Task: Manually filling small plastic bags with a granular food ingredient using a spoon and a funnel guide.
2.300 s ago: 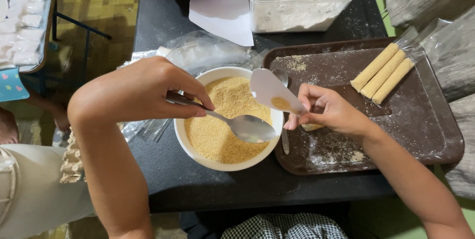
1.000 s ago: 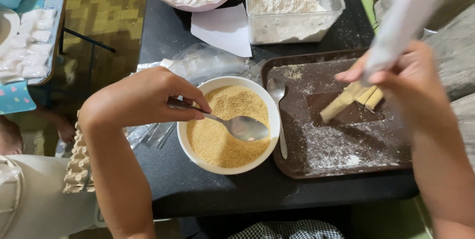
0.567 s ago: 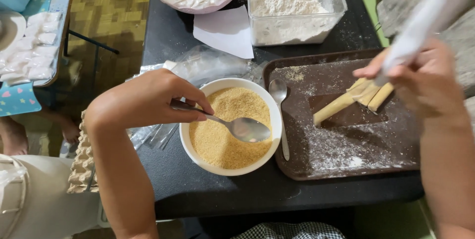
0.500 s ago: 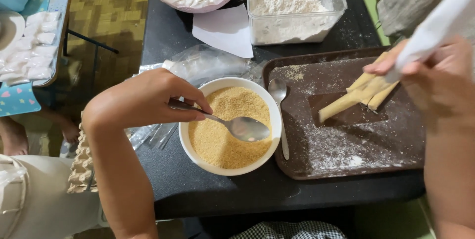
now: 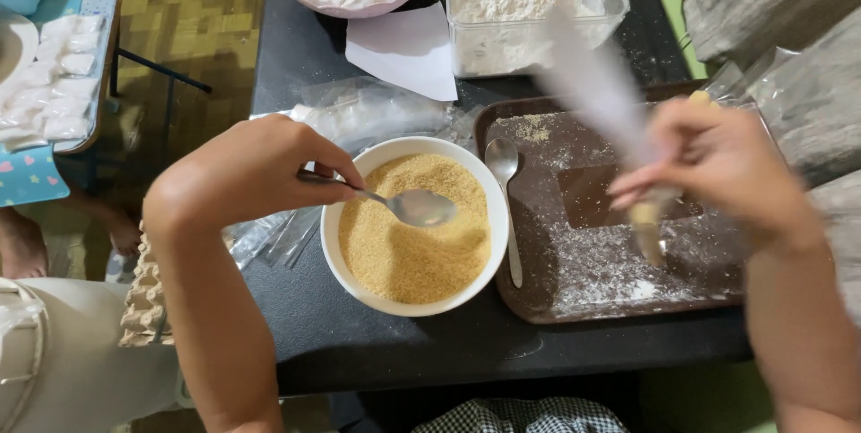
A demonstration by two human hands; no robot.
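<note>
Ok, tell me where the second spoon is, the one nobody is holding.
In the head view, the loose spoon lies at the left edge of the brown tray, bowl end away from the person, just right of the white bowl of crumbs.

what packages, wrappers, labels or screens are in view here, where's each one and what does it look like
Clear plastic bags: crumpled on the black table left of the white bowl, see-through, whitish inside.
White paper sheet: flat behind the bowl, blank.
Clear plastic tub: rectangular, at the far table edge, holding white flour.
Clear plastic wrap: right of the brown tray, crinkled.
White wrapper: in the right hand, blurred.
No labels or screens show.
</note>
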